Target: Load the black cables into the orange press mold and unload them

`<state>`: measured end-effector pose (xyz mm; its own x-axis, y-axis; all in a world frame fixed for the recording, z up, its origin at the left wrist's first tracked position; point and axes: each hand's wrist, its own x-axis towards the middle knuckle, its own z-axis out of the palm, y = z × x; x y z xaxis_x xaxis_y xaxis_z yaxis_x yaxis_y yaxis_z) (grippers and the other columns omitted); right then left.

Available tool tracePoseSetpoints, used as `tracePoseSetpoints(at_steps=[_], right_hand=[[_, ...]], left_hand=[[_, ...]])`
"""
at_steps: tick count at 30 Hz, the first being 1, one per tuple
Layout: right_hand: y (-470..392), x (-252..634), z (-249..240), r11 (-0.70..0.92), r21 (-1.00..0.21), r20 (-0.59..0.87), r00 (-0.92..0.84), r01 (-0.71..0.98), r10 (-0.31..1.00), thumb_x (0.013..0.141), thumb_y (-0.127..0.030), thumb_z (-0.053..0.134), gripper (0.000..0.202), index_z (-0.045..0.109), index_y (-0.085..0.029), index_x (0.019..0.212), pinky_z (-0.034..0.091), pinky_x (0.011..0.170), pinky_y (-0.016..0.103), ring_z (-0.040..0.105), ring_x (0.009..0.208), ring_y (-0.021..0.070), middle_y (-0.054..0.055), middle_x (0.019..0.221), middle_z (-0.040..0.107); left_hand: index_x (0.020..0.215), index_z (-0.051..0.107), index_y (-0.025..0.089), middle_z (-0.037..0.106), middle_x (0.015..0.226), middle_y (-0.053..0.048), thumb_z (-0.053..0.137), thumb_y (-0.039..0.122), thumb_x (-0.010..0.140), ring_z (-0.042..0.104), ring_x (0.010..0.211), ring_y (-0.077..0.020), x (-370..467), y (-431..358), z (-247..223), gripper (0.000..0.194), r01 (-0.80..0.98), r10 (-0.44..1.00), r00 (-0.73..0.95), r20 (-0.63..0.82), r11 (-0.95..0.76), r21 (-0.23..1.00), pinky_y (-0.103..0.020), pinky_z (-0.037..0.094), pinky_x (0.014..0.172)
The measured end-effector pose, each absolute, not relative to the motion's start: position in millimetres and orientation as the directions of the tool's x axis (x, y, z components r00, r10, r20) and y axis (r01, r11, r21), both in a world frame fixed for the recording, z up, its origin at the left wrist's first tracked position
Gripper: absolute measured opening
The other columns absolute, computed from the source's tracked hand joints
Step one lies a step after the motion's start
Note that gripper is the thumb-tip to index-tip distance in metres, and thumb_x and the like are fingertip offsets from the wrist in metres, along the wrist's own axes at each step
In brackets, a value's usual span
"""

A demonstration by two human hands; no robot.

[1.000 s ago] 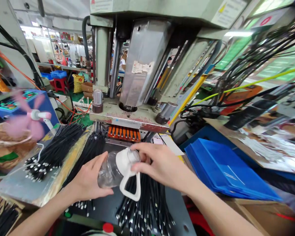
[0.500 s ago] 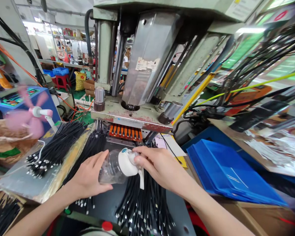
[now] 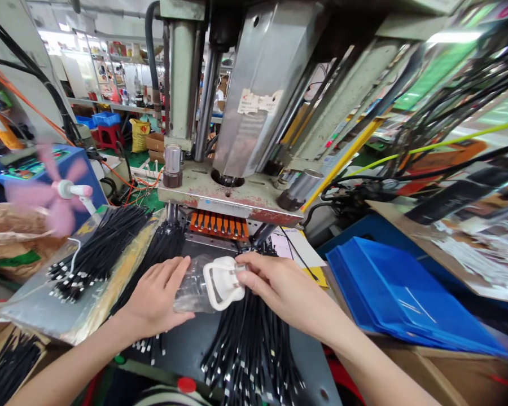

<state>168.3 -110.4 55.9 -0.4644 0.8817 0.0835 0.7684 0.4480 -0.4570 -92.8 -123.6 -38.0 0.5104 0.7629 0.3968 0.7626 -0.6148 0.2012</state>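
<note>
A clear bottle (image 3: 195, 287) with a white cap (image 3: 225, 283) and a white loop handle lies tilted above the grey work surface. My left hand (image 3: 158, 296) is wrapped round the bottle's body from the left. The fingers of my right hand (image 3: 265, 279) pinch the tip of the white cap from the right. Under and in front of the cap, a bundle of black cables (image 3: 249, 349) with light metal ends hangs over the surface. Behind the hands, an orange fixture (image 3: 219, 224) holding several black cable ends sits in the press (image 3: 232, 194).
A pink fan (image 3: 63, 190) stands at the left, beside more black cables (image 3: 101, 242) on a metal sheet. Blue trays (image 3: 398, 299) are stacked at the right. A red button (image 3: 187, 385) is at the front edge.
The bottle's cap has turned, so the white loop handle now faces the camera instead of hanging down. Both hands stay on the bottle. The view has shifted slightly.
</note>
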Motion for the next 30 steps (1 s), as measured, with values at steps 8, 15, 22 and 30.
tracePoseSetpoints(at_steps=[8,15,22,30], right_hand=[[-113,184,58,0.781,-0.391,0.402,-0.673,0.487,0.621,0.095,-0.014,0.046,0.03,0.061,-0.025,0.119,0.054,0.087,0.031,0.061,0.105,0.0186,0.009,0.117,0.062],[-123,216,78,0.779,-0.449,0.618,-0.478,0.438,0.625,0.088,-0.019,0.063,0.031,0.063,-0.033,0.116,0.056,0.077,0.035,0.065,0.098,0.0234,0.008,0.109,0.066],[-142,242,59,0.553,-0.738,0.57,-0.082,0.386,0.818,0.082,-0.027,0.07,0.019,0.07,-0.037,0.1,0.057,0.076,0.039,0.065,0.099,0.0273,0.008,0.104,0.068],[-166,261,31,0.351,-0.854,0.414,0.091,0.383,0.906,0.08,-0.029,0.069,0.018,0.071,-0.036,0.096,0.058,0.082,0.039,0.064,0.104,0.0307,0.008,0.112,0.066]], left_hand=[[0.149,0.021,0.023,0.044,0.145,-0.012,0.084,0.043,0.054,0.048,0.128,-0.0309,-105,-110,-20,0.116,0.673,0.82,0.56,0.116,-0.532,0.513,-0.045,0.041,0.107],[0.147,0.027,0.021,0.048,0.141,-0.013,0.084,0.058,0.046,0.049,0.127,-0.0323,-124,-97,-16,0.122,0.442,0.713,0.694,0.095,-0.526,0.727,-0.045,0.038,0.108],[0.146,0.021,0.034,0.054,0.135,-0.009,0.072,0.037,0.073,0.052,0.124,-0.0279,-104,-88,29,0.089,0.136,0.414,0.675,0.61,-0.883,0.449,-0.048,0.033,0.111],[0.15,0.015,0.014,0.055,0.13,-0.018,0.059,0.037,0.086,0.048,0.126,-0.0251,-79,-64,88,0.081,-0.064,-0.06,0.617,0.784,-0.998,-0.026,-0.047,0.037,0.105]])
